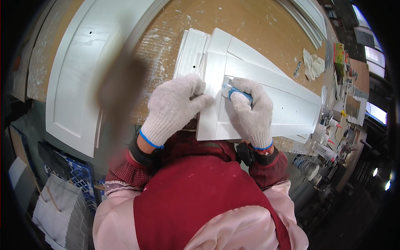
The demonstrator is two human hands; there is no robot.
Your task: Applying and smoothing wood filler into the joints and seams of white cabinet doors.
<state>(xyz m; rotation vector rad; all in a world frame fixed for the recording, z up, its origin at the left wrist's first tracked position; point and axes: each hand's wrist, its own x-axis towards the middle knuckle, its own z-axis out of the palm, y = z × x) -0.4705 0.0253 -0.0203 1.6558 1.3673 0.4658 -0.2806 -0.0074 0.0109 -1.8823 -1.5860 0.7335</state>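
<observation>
Two gloved hands press a blue pad [238, 93] on a white panelled door [287, 100].

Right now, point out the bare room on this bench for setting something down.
Free: the brown benchtop strip between the large white door panel and the stacked white panels under both hands, and the stretch above those panels toward the crumpled white rag. Crowded: the right edge, packed with small bottles and tools.

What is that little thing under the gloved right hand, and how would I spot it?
Start at the brown workbench, then the white panelled door lying nearest the person. On its left end the right hand presses a small blue pad, the only blue thing on the white wood.
</observation>
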